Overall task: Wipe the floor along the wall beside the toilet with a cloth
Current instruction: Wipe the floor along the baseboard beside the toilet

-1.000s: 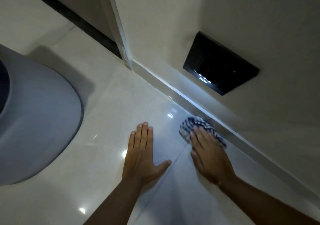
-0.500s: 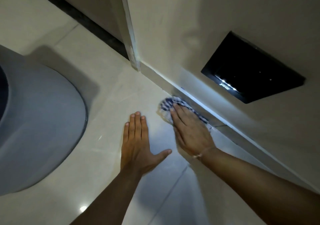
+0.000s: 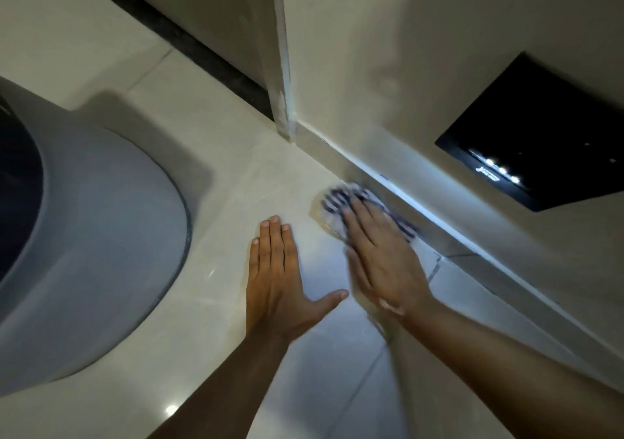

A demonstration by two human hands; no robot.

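A blue-and-white striped cloth (image 3: 334, 202) lies on the glossy pale floor tiles (image 3: 270, 185), right against the base of the wall (image 3: 422, 67). My right hand (image 3: 381, 253) presses flat on the cloth with its fingers stretched out, and covers most of it; the hand and cloth are blurred by motion. My left hand (image 3: 277, 280) rests flat on the floor to the left of it, fingers together, thumb spread, holding nothing. The grey toilet (image 3: 84, 236) fills the left side.
A skirting strip (image 3: 449, 236) runs along the foot of the wall. A black glossy panel (image 3: 540, 134) is set into the wall at the right. A white door frame post (image 3: 282, 67) meets the floor just beyond the cloth, with a dark threshold (image 3: 175, 36) behind.
My right hand has slid the cloth along the wall's base, away from me toward the door frame. My left hand has stayed planted on the floor.
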